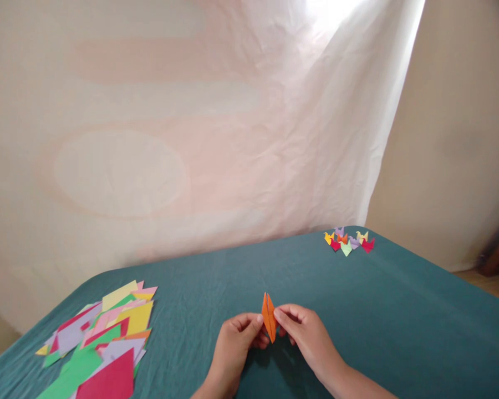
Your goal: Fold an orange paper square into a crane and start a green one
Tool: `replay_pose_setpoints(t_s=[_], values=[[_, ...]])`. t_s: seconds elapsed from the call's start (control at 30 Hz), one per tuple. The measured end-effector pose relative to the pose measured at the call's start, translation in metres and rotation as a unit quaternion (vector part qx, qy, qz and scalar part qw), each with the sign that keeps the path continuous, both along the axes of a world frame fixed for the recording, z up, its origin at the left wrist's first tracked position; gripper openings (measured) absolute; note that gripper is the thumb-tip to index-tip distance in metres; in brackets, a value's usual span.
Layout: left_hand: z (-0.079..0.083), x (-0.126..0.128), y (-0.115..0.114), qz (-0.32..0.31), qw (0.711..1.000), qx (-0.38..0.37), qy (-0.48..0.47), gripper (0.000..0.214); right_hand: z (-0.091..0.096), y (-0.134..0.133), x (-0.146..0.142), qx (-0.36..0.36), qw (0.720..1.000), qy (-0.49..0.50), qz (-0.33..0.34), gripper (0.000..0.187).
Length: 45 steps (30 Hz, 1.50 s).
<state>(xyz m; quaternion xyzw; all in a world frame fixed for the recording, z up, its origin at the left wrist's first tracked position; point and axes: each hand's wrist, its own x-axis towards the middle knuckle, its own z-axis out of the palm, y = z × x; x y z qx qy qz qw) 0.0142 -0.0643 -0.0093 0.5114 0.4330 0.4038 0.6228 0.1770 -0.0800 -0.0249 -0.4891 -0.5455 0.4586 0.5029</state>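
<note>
Right hand: At the lower centre-right, its forearm leaving by the bottom edge, the right hand makes a narrow pinch, with the thumb on the right edge of the orange folded paper.
Left hand: At the lower centre, the left hand pinches the left edge of the same paper, also narrow; its lower fingers are curled beneath.
Orange paper: It is between both hands at the lower centre, a slim diamond, with a slit running down from its upper tip. How many layers it has, I cannot tell.
Paper sheets: In the lower left, well apart from the hands, a loose heap of coloured sheets lies on the dark green tablecloth.
Folded figures: In the right part, at the far table edge, small folded paper figures stand close together, looking like birds.
Possible trouble: In my judgement, uneven pulling by the two thumbs could spread the slit or tear it; too hard a pinch could crease the paper off its centre line.
</note>
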Motion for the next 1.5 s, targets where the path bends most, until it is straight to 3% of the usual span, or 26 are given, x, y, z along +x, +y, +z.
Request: replay_pose_setpoints(t_s=[0.23,0.43,0.53,0.67,0.83,0.97,1.1,1.2,1.33,1.5], values=[[-0.001,0.000,0.003,0.036,0.999,0.027,0.013,0.033,0.000,0.001,0.000,-0.005,0.999,0.000,0.042,0.033],[-0.003,0.003,-0.003,-0.017,0.997,-0.052,-0.049,0.033,0.002,0.000,0.000,-0.011,0.999,0.048,0.010,0.031],[-0.004,0.005,-0.004,-0.019,0.997,-0.057,-0.040,0.032,0.002,0.000,-0.001,-0.011,0.998,0.059,0.020,0.030],[0.000,0.007,-0.005,0.015,1.000,0.012,0.022,0.023,0.003,-0.001,-0.002,-0.006,0.996,0.078,0.047,0.027],[0.008,0.006,-0.004,0.031,0.992,0.083,0.085,0.016,0.005,0.000,0.000,-0.012,0.996,0.083,0.019,0.023],[0.009,0.002,-0.002,0.049,0.998,0.047,0.019,0.023,0.003,0.000,0.000,-0.019,0.997,0.068,0.026,0.023],[0.005,0.000,-0.001,0.021,1.000,0.007,-0.022,0.031,0.003,-0.001,-0.003,-0.029,0.994,0.102,0.034,0.020],[0.003,0.001,-0.001,0.032,0.999,0.018,0.027,0.033,0.007,-0.002,-0.004,-0.002,0.998,0.064,0.011,0.016],[0.004,0.002,-0.002,0.041,0.994,0.055,0.088,0.030,0.015,-0.005,-0.002,0.071,0.995,-0.064,-0.037,0.007],[0.003,0.002,0.000,0.034,0.999,0.009,0.035,0.033,0.016,-0.006,-0.002,0.079,0.991,-0.096,-0.045,0.007]])
